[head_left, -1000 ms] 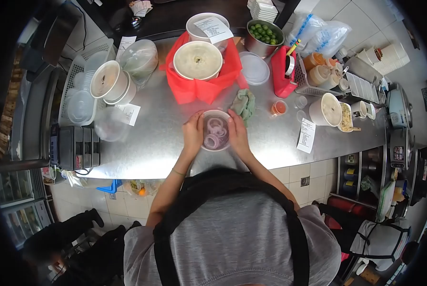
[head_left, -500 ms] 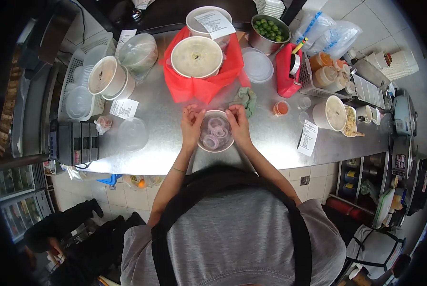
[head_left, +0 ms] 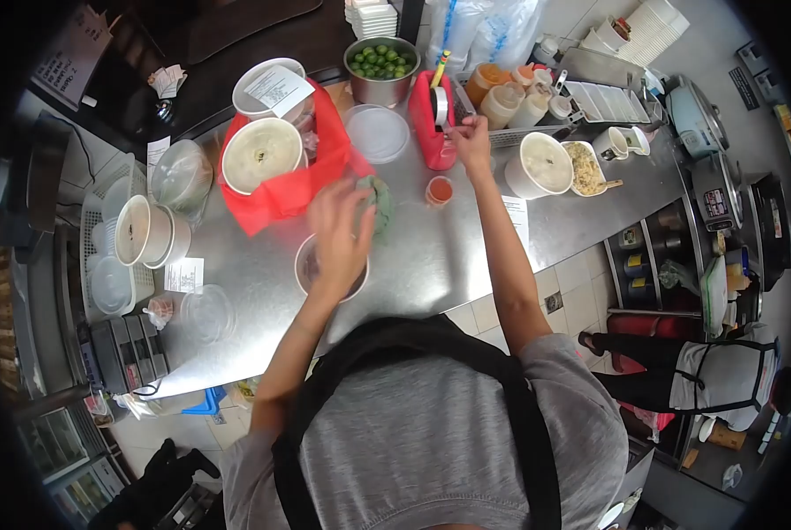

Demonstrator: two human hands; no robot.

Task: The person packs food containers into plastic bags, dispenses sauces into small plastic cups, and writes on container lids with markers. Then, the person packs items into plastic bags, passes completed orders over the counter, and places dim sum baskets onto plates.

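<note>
My left hand (head_left: pixel 338 243) is over a round bowl (head_left: pixel 305 268) near the table's front edge, covering much of it. The hand is blurred, but its fingers look stretched and apart, with nothing visible in them. My right hand (head_left: pixel 472 141) reaches to a red holder (head_left: pixel 431 141) containing a roll of tape (head_left: pixel 440 104) and a striped pencil (head_left: pixel 441 67). Its fingertips are pinched together close to the roll; what they hold is too small to make out. A green cloth (head_left: pixel 377 210) lies beside my left hand. Nearby stands a small cup of red sauce (head_left: pixel 439 190).
A red bag (head_left: pixel 272 208) holds lidded tubs at left. Limes (head_left: pixel 381 62) fill a metal pot behind. Sauce bottles (head_left: pixel 504 97) stand in a basket at right, near a white tub (head_left: pixel 539 166) and a rice tray (head_left: pixel 583 168). Another person (head_left: pixel 714 375) is at far right.
Both hands have left the bowl's rim. My right hand has moved right and away from me to the red holder; my left hand has lifted over the bowl. The view has turned right.
</note>
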